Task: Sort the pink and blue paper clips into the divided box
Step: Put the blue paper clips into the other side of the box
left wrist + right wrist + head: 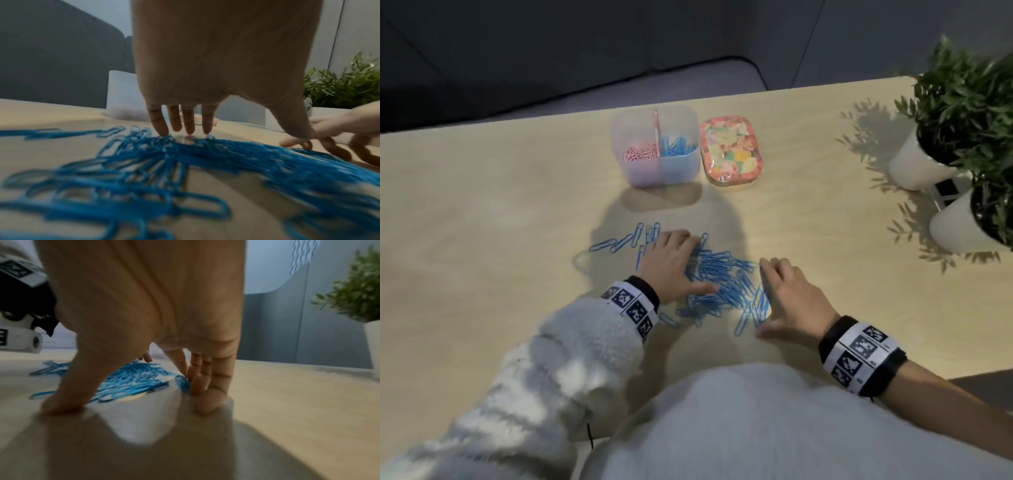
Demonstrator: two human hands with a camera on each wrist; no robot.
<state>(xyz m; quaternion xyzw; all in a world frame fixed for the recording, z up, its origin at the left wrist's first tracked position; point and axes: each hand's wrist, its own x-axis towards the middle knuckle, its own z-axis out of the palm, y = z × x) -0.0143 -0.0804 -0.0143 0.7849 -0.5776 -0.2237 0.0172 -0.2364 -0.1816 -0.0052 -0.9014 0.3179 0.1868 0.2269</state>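
Before the divided tub (664,171) (pink clips (641,153) left, blue clips (676,145) right), the straight-fingered left hand (669,260) and right hand (791,298) press against the loose paperclips (722,281).

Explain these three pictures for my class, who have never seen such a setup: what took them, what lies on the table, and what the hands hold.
No machine here: a person works with bare hands. The view from above comes from a head camera looking down; the other two come from wrist cameras, worn by the patterned bands, looking along each hand. On the table lies a pile of blue clips. The left hand and right hand flank it, straight fingers touching it; neither grips anything. Behind stand a split box, pink clips in one half and blue in the other, a flowered tin and two potted plants.
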